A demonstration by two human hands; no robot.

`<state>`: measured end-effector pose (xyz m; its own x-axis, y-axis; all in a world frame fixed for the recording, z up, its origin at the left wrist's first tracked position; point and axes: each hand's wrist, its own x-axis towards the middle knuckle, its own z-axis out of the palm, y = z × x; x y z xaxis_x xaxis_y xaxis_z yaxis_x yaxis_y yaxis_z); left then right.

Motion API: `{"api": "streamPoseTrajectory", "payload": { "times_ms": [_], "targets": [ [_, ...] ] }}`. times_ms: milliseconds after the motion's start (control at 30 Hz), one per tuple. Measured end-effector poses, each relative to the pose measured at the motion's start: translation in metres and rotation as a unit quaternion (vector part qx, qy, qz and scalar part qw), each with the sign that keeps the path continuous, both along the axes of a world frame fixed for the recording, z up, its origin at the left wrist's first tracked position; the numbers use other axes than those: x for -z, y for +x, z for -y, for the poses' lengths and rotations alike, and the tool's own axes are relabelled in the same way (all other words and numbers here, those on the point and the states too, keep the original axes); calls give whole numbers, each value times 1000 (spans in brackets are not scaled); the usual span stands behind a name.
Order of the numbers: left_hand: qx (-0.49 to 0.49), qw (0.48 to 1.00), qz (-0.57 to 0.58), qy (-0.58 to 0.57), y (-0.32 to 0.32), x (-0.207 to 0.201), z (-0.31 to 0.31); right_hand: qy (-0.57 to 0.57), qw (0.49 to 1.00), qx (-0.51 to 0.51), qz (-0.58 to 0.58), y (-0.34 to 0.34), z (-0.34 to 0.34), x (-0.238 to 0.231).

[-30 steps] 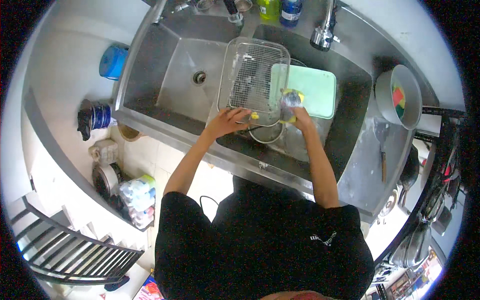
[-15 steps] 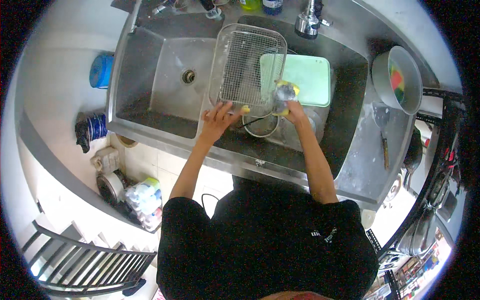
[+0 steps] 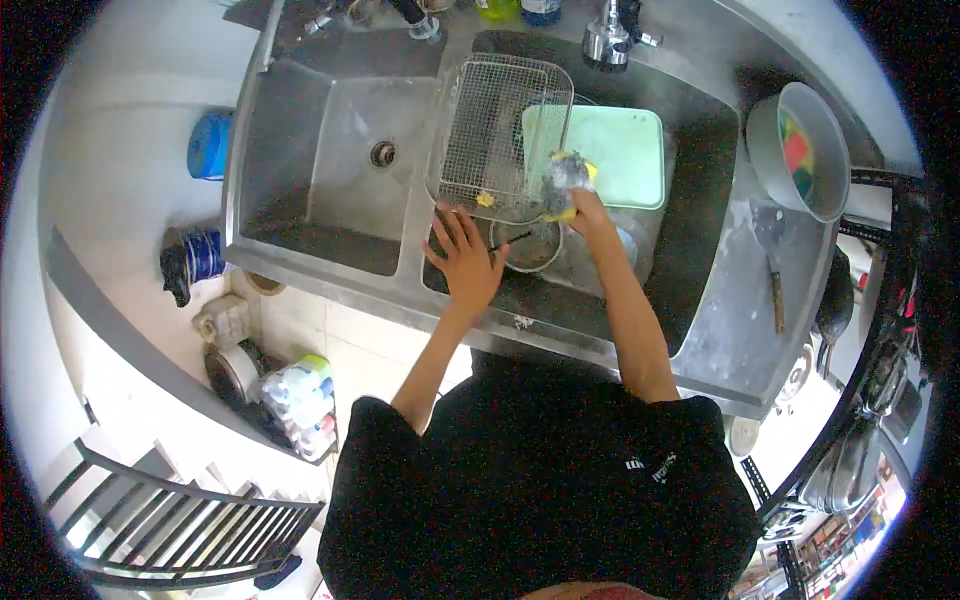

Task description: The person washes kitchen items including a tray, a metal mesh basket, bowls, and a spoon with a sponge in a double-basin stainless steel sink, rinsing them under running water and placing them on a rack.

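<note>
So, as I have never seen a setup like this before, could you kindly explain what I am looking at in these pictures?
There is no machine here: a person in a black shirt works with two bare hands. The view comes from the left of two wide fisheye cameras worn on the head, looking down, so straight edges bend near the rim.

Before the person is a metal double sink. In its right basin, a wire mesh basket overlaps the left part of a flat mint-green panel. A grey bowl stands on the counter at right.

The right hand holds a soapy, yellowish sponge. The left hand is open by the basket's near edge; whether it touches is unclear.
</note>
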<state>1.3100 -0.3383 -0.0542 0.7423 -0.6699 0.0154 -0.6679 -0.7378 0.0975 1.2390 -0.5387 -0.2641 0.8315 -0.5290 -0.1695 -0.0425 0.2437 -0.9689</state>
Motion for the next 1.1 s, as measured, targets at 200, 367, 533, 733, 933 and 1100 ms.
{"api": "streamPoseTrajectory", "payload": {
  "times_ms": [200,367,533,733,933,1100],
  "targets": [
    [-79,955,-286,-20,-23,37,-45,70,997,-6,32,6,-11,-67],
    [-296,736,-447,-413,-1,40,-47,453,887,47,70,6,-21,-93],
    [-345,614,-509,-495,10,35,-39,509,858,56,27,16,-28,-84],
    [-358,450,-594,-562,33,33,1,102,994,4,28,-16,-39,-9],
    [-412,543,-510,-525,31,45,-15,274,946,123,-121,-71,-21,-7],
    [-357,659,-514,-418,20,43,-38,310,932,110,-154,-100,-24,-76]
  ]
}}
